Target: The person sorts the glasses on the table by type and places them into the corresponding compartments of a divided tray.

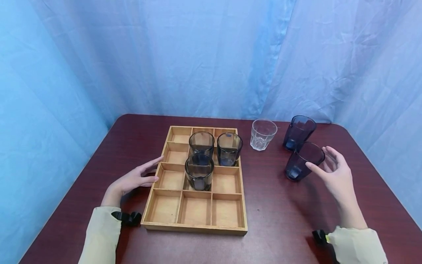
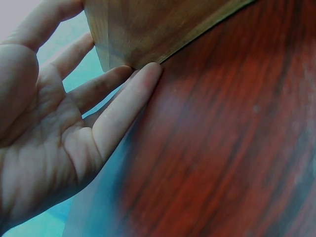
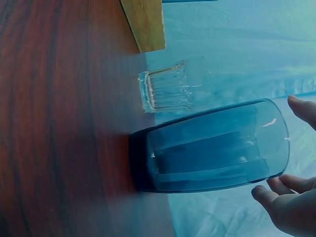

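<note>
My left hand (image 1: 133, 179) is at the left side of a wooden compartment tray (image 1: 194, 228), its extended fingertips against the outer wall. In the left wrist view, the fingers (image 2: 126, 106) lie straight along the tray's side. My right hand (image 1: 337, 179) spreads round the rim of a dark blue-tinted glass tumbler (image 1: 301, 163) that stands on the table. In the right wrist view, a small gap shows between the thumb (image 3: 302, 111) and the rim, while the other fingertips are right at the opposite side.
Three smoky glass tumblers stand in the tray: middle (image 1: 202, 145) and right (image 1: 229, 150) of the second row, and middle (image 1: 199, 174) of the third. Right of the tray are a clear glass (image 1: 262, 135) and another dark tumbler (image 1: 298, 134). Blue curtains (image 1: 197, 55) surround the table.
</note>
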`<action>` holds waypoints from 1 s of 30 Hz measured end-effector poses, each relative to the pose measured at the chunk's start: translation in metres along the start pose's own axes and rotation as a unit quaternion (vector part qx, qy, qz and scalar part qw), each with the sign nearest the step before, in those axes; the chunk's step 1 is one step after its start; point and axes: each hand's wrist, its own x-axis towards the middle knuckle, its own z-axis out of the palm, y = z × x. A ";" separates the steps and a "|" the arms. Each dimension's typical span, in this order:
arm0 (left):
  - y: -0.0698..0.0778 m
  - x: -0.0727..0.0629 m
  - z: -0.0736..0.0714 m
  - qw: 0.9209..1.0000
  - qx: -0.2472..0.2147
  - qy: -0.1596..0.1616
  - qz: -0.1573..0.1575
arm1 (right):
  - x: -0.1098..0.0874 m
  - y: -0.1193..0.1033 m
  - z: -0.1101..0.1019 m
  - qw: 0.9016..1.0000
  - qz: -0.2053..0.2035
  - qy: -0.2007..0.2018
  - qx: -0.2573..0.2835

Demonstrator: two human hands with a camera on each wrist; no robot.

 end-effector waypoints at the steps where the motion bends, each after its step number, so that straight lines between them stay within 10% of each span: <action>1: 0.000 0.000 0.000 1.000 0.000 0.000 -0.001 | 0.001 0.001 0.001 1.000 0.004 0.003 0.001; 30: 0.000 0.000 0.000 1.000 0.001 0.002 -0.003 | 0.009 0.000 0.018 0.996 0.065 0.030 -0.045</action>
